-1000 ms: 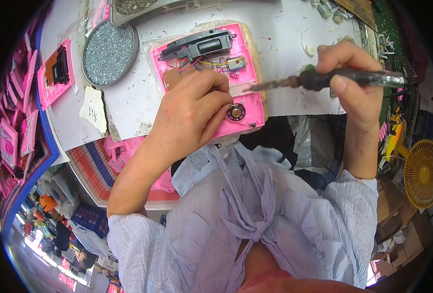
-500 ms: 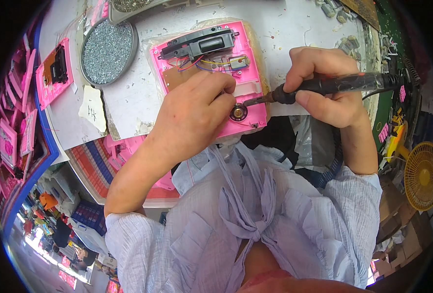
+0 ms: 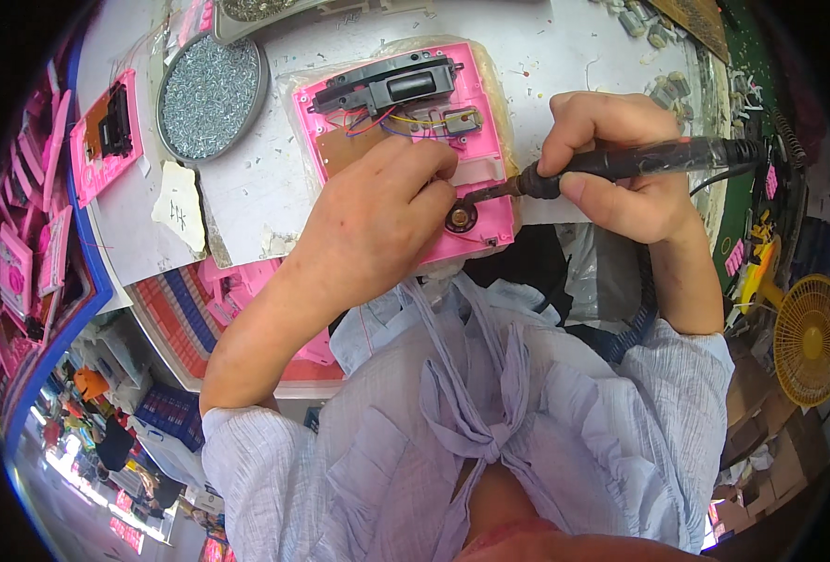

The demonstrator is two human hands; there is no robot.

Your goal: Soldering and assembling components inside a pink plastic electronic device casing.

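Observation:
A pink plastic housing [image 3: 495, 208] lies open-side up at the table's front edge. In its near right corner sits a small round black speaker [image 3: 462, 217]. My right hand [image 3: 638, 204] is closed around the dark handle of a soldering iron [image 3: 653, 161], whose tip points left and meets the speaker's upper rim. My left hand [image 3: 363, 211] rests over the housing with fingers pinched beside the tip; what they hold is hidden. Farther back in the housing are a long black plastic module [image 3: 387, 87], thin coloured wires [image 3: 368, 120], and a brown board [image 3: 345, 147] partly under my hand.
A round tray of small screws [image 3: 211, 98] stands at the back left, beside another pink part [image 3: 106, 136] and a torn paper label [image 3: 179, 208]. Small grey metal parts [image 3: 668, 91] lie at the back right. A yellow fan [image 3: 811, 339] stands far right.
My right hand has shifted slightly left with the soldering iron, and its tip now reaches a little farther over the speaker's rim. My left hand keeps its pinch in nearly the same place.

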